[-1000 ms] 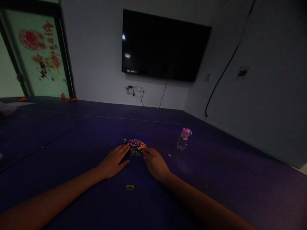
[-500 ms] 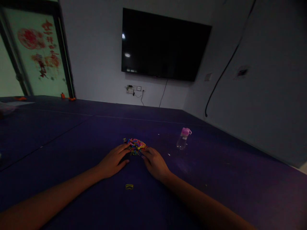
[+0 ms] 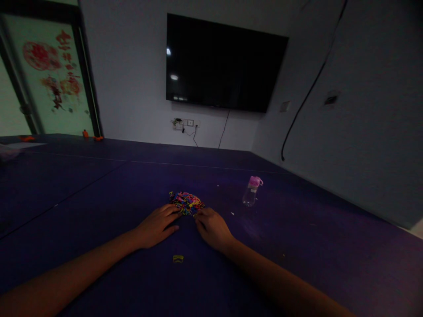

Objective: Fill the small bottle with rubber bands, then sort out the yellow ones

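Purple tabletop bears a multicoloured heap of small pieces, which could scatter if the person's left hand, spread at its near-left edge, sweeps hard, or snag if the right hand, curled near-right, pinch indiscernible, pulls tangled ones.

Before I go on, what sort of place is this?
Probably a meeting or activity room, though its use is a guess: a large dark screen hangs on the far wall, a door with red decorations stands at the left, and a broad purple surface fills the foreground.
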Available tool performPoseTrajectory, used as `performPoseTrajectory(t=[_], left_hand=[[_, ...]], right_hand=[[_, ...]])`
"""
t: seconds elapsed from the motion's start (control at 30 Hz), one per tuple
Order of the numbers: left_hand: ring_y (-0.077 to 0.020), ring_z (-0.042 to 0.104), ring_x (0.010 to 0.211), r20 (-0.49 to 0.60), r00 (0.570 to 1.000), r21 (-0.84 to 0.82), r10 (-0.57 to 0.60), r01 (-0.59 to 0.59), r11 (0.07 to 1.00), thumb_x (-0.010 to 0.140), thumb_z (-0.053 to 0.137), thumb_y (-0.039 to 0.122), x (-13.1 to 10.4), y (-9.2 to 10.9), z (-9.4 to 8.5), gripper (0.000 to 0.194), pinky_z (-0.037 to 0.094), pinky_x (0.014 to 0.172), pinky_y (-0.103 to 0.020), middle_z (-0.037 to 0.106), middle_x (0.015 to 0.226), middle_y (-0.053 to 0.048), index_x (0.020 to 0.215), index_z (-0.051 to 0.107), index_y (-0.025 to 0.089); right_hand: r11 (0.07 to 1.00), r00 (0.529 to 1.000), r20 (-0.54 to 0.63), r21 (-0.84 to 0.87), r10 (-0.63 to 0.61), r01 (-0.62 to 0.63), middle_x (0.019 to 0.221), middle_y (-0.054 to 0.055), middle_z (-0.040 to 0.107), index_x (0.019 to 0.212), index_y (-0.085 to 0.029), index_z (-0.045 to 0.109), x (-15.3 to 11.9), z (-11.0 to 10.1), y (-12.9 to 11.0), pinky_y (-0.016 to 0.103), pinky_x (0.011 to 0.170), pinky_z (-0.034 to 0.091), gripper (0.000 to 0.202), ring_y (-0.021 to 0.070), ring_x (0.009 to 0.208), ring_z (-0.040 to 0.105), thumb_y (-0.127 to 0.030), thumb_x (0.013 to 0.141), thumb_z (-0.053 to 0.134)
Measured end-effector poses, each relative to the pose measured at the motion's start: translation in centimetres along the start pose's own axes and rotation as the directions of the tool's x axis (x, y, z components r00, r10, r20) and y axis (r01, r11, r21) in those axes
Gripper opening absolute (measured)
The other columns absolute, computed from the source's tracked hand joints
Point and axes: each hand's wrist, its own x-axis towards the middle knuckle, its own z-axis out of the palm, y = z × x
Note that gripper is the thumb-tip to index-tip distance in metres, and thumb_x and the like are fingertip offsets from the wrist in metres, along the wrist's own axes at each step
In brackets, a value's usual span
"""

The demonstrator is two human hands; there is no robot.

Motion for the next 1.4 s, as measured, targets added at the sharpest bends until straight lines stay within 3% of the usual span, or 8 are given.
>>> performPoseTrajectory(t=[0.13, 0.27, 0.4, 0.6, 0.83, 1.1, 1.3, 1.4], left_hand=[[-0.0262, 0.045, 0.123, 0.015, 0.999, 0.017, -0.032, 0.032, 0.999, 0.093, 0.047, 0.036, 0.0, -0.1, 0.2, 0.037, 0.040, 0.100, -0.043, 0.055, 0.130, -0.010, 0.124, 0.054, 0.019], [-0.0263, 0.045, 0.123, 0.015, 0.999, 0.016, -0.028, 0.028, 0.999, 0.093, 0.047, 0.037, 0.0, -0.1, 0.2, 0.040, 0.039, 0.101, -0.042, 0.055, 0.130, -0.011, 0.127, 0.053, 0.017], [-0.0250, 0.046, 0.122, -0.033, 0.999, 0.008, -0.011, 0.011, 1.000, 0.092, 0.048, 0.034, 0.0, 0.0, 0.1, 0.036, 0.039, 0.102, -0.042, 0.056, 0.128, -0.010, 0.125, 0.053, 0.018], [-0.0249, 0.045, 0.124, -0.055, 0.998, -0.017, 0.012, -0.013, 1.000, 0.093, 0.047, 0.032, -0.1, 0.1, 0.2, 0.040, 0.038, 0.103, -0.043, 0.055, 0.130, -0.010, 0.131, 0.048, 0.020], [-0.0245, 0.048, 0.121, -0.101, 0.994, -0.030, 0.047, -0.051, 0.998, 0.093, 0.046, 0.031, -0.2, 0.3, 0.1, 0.038, 0.040, 0.101, -0.043, 0.056, 0.127, -0.010, 0.129, 0.050, 0.021], [-0.0208, 0.060, 0.098, -0.207, 0.972, -0.198, 0.108, -0.150, 0.969, 0.093, 0.045, 0.023, -0.1, 1.3, -0.4, 0.025, 0.049, 0.088, -0.040, 0.066, 0.102, -0.009, 0.107, 0.065, 0.019], [-0.0164, 0.063, 0.073, -0.248, 0.967, -0.424, 0.052, -0.156, 0.892, 0.089, 0.051, 0.024, -0.5, 4.1, -1.0, 0.019, 0.051, 0.068, -0.031, 0.068, 0.077, -0.006, 0.083, 0.069, 0.018], [-0.0160, 0.061, 0.067, -0.223, 0.970, -0.468, 0.101, -0.197, 0.861, 0.088, 0.052, 0.024, -0.8, 5.2, -1.0, 0.020, 0.049, 0.063, -0.029, 0.066, 0.069, -0.005, 0.077, 0.067, 0.017]], right_hand=[[1.000, 1.000, 0.008, -0.009, 0.029, -0.029, 0.107, 0.009, 0.065, 0.103, -0.017, 0.066, 0.0, 0.0, 0.2, 0.034, 0.092, 0.044, 0.026, 0.0206, 0.102, 0.057, -0.015, 0.089, 0.044], [0.999, 0.999, -0.005, 0.003, -0.036, 0.036, 0.123, 0.010, 0.059, 0.119, -0.017, 0.060, 0.0, 0.0, 0.0, 0.037, 0.099, 0.041, 0.034, 0.0213, 0.113, 0.054, -0.014, 0.089, 0.042], [0.996, 0.994, 0.057, 0.013, -0.093, 0.092, 0.138, 0.011, 0.049, 0.130, -0.018, 0.052, -0.1, -0.2, -0.3, 0.041, 0.104, 0.037, 0.040, 0.0231, 0.126, 0.044, -0.020, 0.091, 0.042], [0.995, 0.982, 0.164, 0.033, -0.098, 0.093, 0.142, 0.009, 0.044, 0.132, -0.018, 0.050, -0.1, -0.7, -0.4, 0.045, 0.107, 0.032, 0.041, 0.0260, 0.134, 0.033, -0.027, 0.094, 0.039], [0.995, 0.979, 0.177, 0.022, -0.099, 0.096, 0.138, 0.011, 0.048, 0.131, -0.017, 0.051, 0.0, -0.6, -0.2, 0.043, 0.106, 0.033, 0.040, 0.0261, 0.131, 0.038, -0.028, 0.095, 0.038], [0.991, 0.983, 0.129, 0.012, -0.132, 0.131, 0.131, 0.013, 0.051, 0.124, -0.015, 0.055, 0.1, 0.3, 0.6, 0.040, 0.101, 0.039, 0.035, 0.0251, 0.124, 0.044, -0.026, 0.092, 0.045], [0.993, 0.990, 0.078, 0.034, -0.118, 0.116, 0.126, 0.012, 0.054, 0.117, -0.018, 0.059, 0.1, 0.2, 0.4, 0.038, 0.099, 0.041, 0.029, 0.0229, 0.118, 0.049, -0.022, 0.092, 0.045], [0.991, 0.992, 0.050, 0.061, -0.120, 0.117, 0.123, 0.012, 0.056, 0.113, -0.016, 0.061, 0.1, 0.0, 0.2, 0.035, 0.098, 0.042, 0.027, 0.0214, 0.115, 0.051, -0.019, 0.091, 0.045]])
